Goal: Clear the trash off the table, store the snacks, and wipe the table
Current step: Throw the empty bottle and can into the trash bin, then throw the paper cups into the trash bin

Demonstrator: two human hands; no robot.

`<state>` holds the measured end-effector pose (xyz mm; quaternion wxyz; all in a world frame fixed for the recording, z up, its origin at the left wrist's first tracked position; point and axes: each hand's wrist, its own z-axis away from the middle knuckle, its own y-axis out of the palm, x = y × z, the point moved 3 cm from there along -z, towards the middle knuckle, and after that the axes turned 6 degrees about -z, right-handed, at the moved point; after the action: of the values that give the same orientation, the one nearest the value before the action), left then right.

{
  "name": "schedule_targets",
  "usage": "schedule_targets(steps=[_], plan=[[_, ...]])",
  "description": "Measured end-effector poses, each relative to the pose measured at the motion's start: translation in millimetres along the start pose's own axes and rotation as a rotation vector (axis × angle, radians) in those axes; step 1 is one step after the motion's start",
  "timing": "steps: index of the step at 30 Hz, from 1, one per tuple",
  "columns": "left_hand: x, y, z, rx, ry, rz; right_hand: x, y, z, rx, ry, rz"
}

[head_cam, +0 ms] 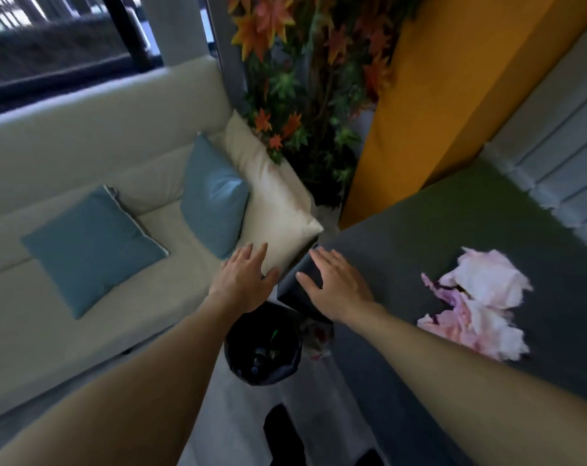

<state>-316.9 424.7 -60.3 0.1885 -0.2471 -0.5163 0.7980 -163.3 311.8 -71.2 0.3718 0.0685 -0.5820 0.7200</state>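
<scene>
A dark grey table fills the right half of the view. Crumpled pink-and-white paper lies on it to the right. A black-lined trash bin stands on the floor beside the table's near-left corner, with a few dark items inside. My right hand rests flat over that table corner, fingers spread, holding nothing. My left hand hovers just left of it, above the bin and the sofa edge, fingers apart and empty. Something pinkish shows blurred below the table edge next to the bin.
A cream sofa with two blue cushions and a cream cushion stands to the left. An artificial plant with orange leaves and a yellow wall panel are behind the table. Pale floor lies between sofa and table.
</scene>
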Motion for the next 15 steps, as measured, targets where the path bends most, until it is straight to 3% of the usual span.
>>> schedule_targets(steps=[15], plan=[[-218, -45, 44, -0.053, 0.332, -0.107, -125, -151, 152, -0.338, 0.223, 0.028]])
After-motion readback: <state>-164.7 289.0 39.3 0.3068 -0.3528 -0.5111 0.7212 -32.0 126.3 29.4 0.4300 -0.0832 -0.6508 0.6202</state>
